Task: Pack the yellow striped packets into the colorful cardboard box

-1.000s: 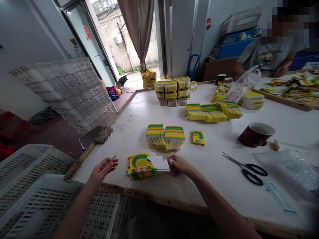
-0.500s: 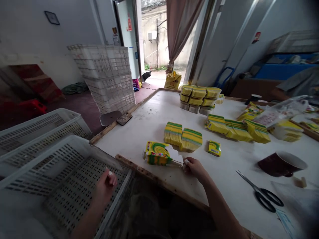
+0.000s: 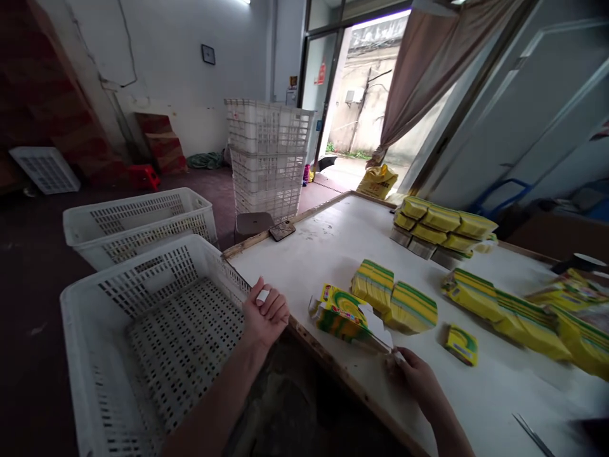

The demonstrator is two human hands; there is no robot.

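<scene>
A yellow and green carton [image 3: 343, 315] lies on its side near the table's front edge, its white end flaps folded out. My right hand [image 3: 415, 373] is at the flap end of this carton, fingers closed on the flap edge and partly hidden. Held up over the table's front edge, beside the crate, my left hand [image 3: 267, 312] is curled into a fist. A white wrap shows on its thumb, and I see nothing held in it. Behind the carton stand two bundles of yellow-green packets [image 3: 373, 284]. One small yellow box [image 3: 461, 344] lies to the right.
A white plastic crate [image 3: 143, 298] stands at the left against the table, with another crate [image 3: 137, 212] behind it. Several crates [image 3: 269, 158] are stacked by the doorway. A phone [image 3: 282, 230] lies on the table's left edge. More packet stacks [image 3: 435, 225] and scissors [image 3: 531, 435] are on the right.
The view has swung left, so the table things appear further right. My left hand has risen from over the crate towards the table edge. My right hand stays at the carton's flap end.
</scene>
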